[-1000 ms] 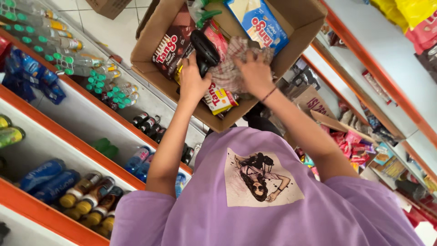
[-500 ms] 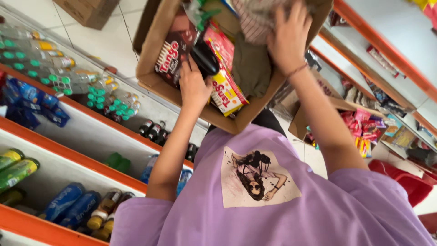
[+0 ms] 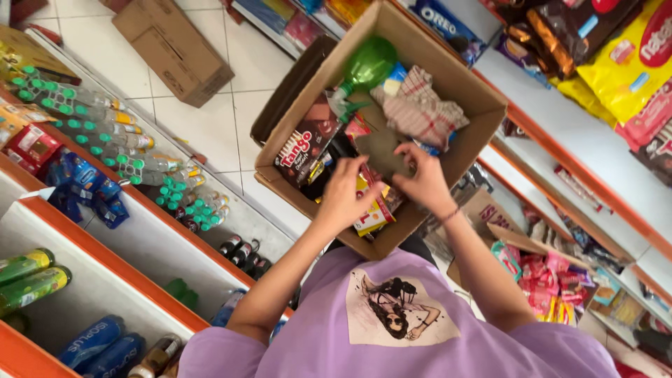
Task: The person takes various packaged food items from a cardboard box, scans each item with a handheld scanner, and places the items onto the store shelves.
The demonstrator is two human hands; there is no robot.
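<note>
Since I let the checked cloth (image 3: 420, 108) go: it now lies loose at the far end of the cardboard box (image 3: 483, 129), no longer lifted above it as half a second ago.
Meaning of the change: my right hand is free, and both hands have dropped low into the box, so I judge the sorting has moved on to the packets underneath.
Right hand (image 3: 423, 180): released, fingers spread, tips on a flat grey-green piece (image 3: 381, 148) in the middle of the box.
Left hand (image 3: 344, 194): curled down over the near packets; I cannot tell whether it grips one.
Box, far end: green plastic bottle (image 3: 367, 64) just beside the cloth.
Box, left wall: brown wafer pack (image 3: 308, 140), standing on edge.
Box, near corner: yellow-and-red packet (image 3: 372, 213), touching my left hand.
Shelf at left (image 3: 140, 241): clear bottles with green caps (image 3: 105, 133), lying in rows.
Floor (image 3: 224, 119): a second cardboard box (image 3: 175, 45), closed, well apart.
</note>
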